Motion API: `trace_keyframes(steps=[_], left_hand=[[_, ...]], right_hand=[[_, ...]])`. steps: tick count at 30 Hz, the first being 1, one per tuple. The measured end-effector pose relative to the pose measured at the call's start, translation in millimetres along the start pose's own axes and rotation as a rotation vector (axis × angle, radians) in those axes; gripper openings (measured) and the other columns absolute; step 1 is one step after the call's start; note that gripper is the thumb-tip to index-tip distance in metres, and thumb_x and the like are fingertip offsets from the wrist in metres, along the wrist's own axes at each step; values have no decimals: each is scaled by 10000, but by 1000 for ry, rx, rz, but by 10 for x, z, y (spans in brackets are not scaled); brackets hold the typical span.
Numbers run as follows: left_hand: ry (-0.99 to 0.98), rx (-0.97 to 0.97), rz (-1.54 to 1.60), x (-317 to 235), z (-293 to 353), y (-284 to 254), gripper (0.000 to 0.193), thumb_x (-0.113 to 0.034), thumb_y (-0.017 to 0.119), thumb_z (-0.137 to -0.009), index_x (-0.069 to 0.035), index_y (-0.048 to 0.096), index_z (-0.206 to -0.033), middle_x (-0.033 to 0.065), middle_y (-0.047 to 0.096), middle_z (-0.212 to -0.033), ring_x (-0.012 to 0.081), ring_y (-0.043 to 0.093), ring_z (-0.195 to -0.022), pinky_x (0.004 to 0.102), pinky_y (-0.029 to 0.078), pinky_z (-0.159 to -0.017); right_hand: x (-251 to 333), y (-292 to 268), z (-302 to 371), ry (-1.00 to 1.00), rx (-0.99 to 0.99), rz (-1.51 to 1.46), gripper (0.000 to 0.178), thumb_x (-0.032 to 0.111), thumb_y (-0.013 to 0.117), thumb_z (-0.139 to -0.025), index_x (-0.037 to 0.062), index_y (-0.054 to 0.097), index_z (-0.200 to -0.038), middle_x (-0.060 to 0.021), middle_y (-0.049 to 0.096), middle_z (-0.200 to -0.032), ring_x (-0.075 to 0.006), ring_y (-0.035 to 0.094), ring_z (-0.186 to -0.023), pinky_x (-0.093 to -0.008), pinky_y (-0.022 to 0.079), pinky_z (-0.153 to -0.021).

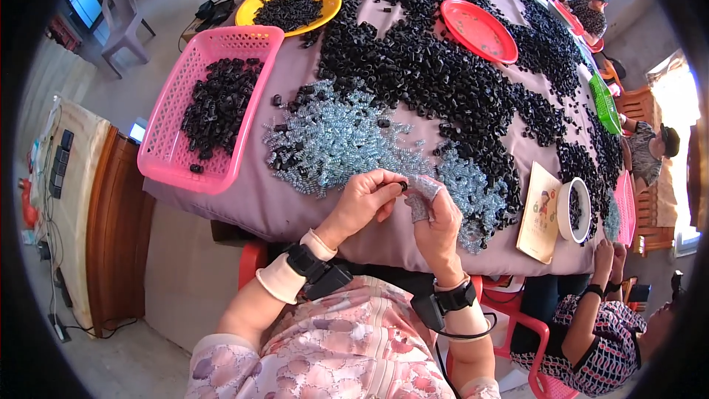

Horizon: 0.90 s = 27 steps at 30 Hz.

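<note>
Tablecloth (292, 213) beside part-filled pink basket (185, 179) is bearing loose heaps (421, 66); I'm seeing left hand (362, 201) pinching black part (403, 185), right hand (437, 223) grip unclear

Place: a small hand-work workshop, apparently in a room with home-like furniture
Work surface: a long, cloth-draped desk (273, 207) reaching away beyond the left hand (365, 199) and right hand (436, 225)
Stock: black pieces (421, 59) in wide heaps beyond both hands; bluish coils (325, 140) piled just past the left hand
Containers: pink basket (166, 118) left of the left hand, red tray (473, 26) well beyond the right hand
Workers: a seated person (591, 325) right of the right hand, others farther along that side
Furnishings: plastic chair (125, 15) and wooden cabinet (114, 229) well left of the left hand
</note>
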<state>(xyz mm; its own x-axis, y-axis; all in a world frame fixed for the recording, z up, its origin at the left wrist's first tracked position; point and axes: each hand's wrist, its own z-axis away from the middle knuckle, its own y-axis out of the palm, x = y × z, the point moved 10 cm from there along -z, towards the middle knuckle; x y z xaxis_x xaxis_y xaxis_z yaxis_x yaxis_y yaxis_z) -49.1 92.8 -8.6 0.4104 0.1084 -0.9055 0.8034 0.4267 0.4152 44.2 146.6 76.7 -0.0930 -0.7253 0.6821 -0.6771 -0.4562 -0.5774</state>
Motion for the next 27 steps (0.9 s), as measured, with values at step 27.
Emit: trace_keyframes(steps=[27], left_hand=[[-27,64,229,15,-10,41,127,-91,451,-934,-36,536,-1010,53,571,-824,68,487,-547,192,392,-451]], right_hand=[[-392,91,-739,-273,188,542,181,-62,519,-590,19,569,-744,-79,566,-792,-291,499,-785,-368,422,-698]])
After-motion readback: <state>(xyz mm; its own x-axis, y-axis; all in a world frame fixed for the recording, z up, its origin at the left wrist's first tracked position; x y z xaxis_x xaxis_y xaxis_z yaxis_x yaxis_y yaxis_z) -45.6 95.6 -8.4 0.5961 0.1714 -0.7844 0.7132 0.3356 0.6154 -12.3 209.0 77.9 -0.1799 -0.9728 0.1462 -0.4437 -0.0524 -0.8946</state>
